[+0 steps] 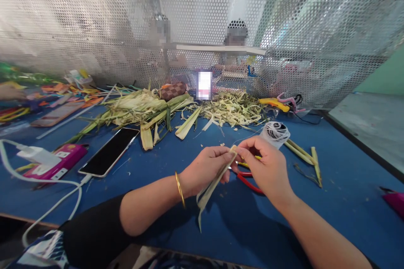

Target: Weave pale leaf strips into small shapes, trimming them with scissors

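A pale strip of dried husk (212, 188) hangs from my left hand (206, 167), its narrow tail pointing down toward the front of the table. The left fingers and thumb pinch it near its upper end. At that same end, the thumb and fingertips of my right hand (264, 167) are pressed together on the husk. A fine thread seems to run from there toward the spool of white string (275, 133) just behind. Scissors with red handles (249, 183) lie under my right hand, partly hidden by it.
Husk leaves (135, 107) lie heaped behind my left hand, shredded husk (233, 109) behind my right. A phone (110, 151) on a white cable and a purple power strip (67, 159) are at left. Yellow-handled cutters (274, 104) lie by the perforated metal screen (202, 12). Cut stalks (301, 152) are at right.
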Tool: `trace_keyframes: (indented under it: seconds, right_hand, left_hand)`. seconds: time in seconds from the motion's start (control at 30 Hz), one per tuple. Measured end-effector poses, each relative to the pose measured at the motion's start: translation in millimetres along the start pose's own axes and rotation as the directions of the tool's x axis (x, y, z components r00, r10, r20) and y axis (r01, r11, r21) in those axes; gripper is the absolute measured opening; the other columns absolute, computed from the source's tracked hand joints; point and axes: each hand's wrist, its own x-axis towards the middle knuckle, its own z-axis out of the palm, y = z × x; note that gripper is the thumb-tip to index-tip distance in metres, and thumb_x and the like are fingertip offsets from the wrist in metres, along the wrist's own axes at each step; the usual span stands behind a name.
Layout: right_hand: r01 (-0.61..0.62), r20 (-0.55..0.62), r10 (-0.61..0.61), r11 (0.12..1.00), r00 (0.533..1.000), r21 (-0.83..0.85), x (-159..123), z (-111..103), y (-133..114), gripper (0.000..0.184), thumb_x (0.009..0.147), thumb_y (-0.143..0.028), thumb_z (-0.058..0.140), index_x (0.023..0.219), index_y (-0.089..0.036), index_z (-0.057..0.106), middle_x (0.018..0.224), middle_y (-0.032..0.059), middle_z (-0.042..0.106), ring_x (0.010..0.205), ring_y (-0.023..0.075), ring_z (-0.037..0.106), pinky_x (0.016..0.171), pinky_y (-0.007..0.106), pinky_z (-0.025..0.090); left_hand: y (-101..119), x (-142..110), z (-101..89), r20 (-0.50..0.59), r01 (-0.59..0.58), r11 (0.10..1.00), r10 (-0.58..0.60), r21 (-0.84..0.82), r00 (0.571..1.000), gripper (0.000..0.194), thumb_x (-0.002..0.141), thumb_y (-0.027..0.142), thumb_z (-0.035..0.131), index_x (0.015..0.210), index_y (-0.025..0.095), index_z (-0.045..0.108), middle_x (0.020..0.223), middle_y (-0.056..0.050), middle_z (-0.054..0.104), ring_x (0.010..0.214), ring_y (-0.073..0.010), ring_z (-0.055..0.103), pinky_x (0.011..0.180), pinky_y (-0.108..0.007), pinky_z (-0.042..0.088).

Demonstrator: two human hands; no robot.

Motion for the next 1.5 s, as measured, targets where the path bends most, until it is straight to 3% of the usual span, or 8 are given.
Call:
trace_keyframes:
  seconds: [0.23,0.47,0.67,0.8,1.17,1.27,1.37,1.5]
  right_hand:
    - [-0.126,0.029,0.123,0.976,0.992,0.177,11.4,-7.7,-1.1,0.018,0.075,-0.035,0.062,0.081,-0.019,0.065,0.065,-0.0006,0.062,0.054,0.0124,0.054,0.053,0.026,0.045]
    - [-0.281,0.350,0.173,0.916,0.921,0.286,13.6,-10.7,2.4,0.023,0.075,-0.036,0.064,0.088,-0.018,0.070,0.061,-0.0009,0.063,0.059,0.0139,0.058,0.058,0.027,0.048]
    - [-0.098,0.214,0.069,0.987,0.975,0.131,9.3,-8.8,-4.0,0.016,0.076,-0.029,0.061,0.066,-0.019,0.065,0.052,-0.0017,0.061,0.053,0.0130,0.054,0.052,0.025,0.043]
    - [-0.163,0.113,0.150,0.979,0.982,0.119,12.6,-13.7,3.3,0.017,0.078,-0.033,0.061,0.069,-0.019,0.064,0.055,-0.0006,0.063,0.054,0.0137,0.058,0.056,0.026,0.047]
    - [-0.285,0.152,0.262,0.607,0.953,0.742,18.7,-18.7,11.6,0.023,0.074,-0.036,0.072,0.071,-0.018,0.058,0.081,0.0005,0.070,0.067,0.0137,0.070,0.059,0.022,0.055]
    - [-0.172,0.025,0.225,0.662,0.974,0.729,20.9,-20.0,13.7,0.021,0.075,-0.036,0.071,0.072,-0.018,0.060,0.076,0.0000,0.069,0.071,0.0161,0.072,0.063,0.025,0.056]
    - [-0.049,-0.124,0.175,0.743,0.977,0.668,21.5,-19.9,14.0,0.019,0.081,-0.035,0.066,0.075,-0.018,0.059,0.079,0.0008,0.068,0.076,0.0175,0.072,0.066,0.028,0.055]
    - [0.123,-0.293,0.002,0.905,0.956,0.407,18.0,-17.8,11.8,0.017,0.090,-0.031,0.053,0.080,-0.019,0.057,0.084,0.0031,0.069,0.081,0.0182,0.070,0.073,0.035,0.055]
  left_hand:
    - [-1.3,1.3,-2.1,0.000,-0.038,0.999,0.038,0.003,0.999,0.026,0.083,0.037,0.054,0.072,0.014,0.060,0.060,0.004,0.043,0.050,-0.0053,0.035,0.046,-0.018,0.025]
    - [-0.6,0.9,-2.7,0.046,-0.093,0.986,0.087,0.141,0.995,0.030,0.086,0.040,0.049,0.073,0.014,0.057,0.058,0.004,0.044,0.050,-0.0061,0.034,0.047,-0.020,0.025]
    - [-2.2,2.1,-5.6,0.083,-0.096,0.975,0.081,0.202,0.993,0.032,0.087,0.042,0.047,0.078,0.014,0.059,0.057,0.005,0.040,0.048,-0.0065,0.029,0.046,-0.022,0.022]
    - [-0.2,7.3,-14.8,0.129,-0.121,0.948,0.086,0.295,0.988,0.032,0.087,0.040,0.047,0.075,0.014,0.061,0.057,0.005,0.037,0.051,-0.0074,0.030,0.048,-0.022,0.023]
    - [4.9,23.4,-46.6,0.294,-0.019,0.992,-0.018,0.122,0.956,0.038,0.080,0.052,0.058,0.068,0.015,0.056,0.051,0.008,0.026,0.046,-0.0062,0.021,0.046,-0.021,0.019]
    - [2.4,29.4,-52.2,0.177,-0.087,0.989,0.065,0.117,0.982,0.037,0.079,0.048,0.060,0.064,0.014,0.057,0.051,0.006,0.035,0.048,-0.0061,0.031,0.047,-0.020,0.025]
    - [-3.2,37.0,-54.9,-0.146,-0.020,0.999,0.027,0.048,0.989,0.031,0.079,0.039,0.061,0.063,0.014,0.058,0.054,0.003,0.047,0.050,-0.0071,0.042,0.052,-0.020,0.036]
    - [-9.0,39.7,-48.9,-0.546,-0.040,0.998,0.011,-0.040,0.838,0.015,0.082,0.030,0.057,0.080,0.015,0.057,0.072,-0.001,0.058,0.057,-0.0078,0.052,0.057,-0.022,0.042]
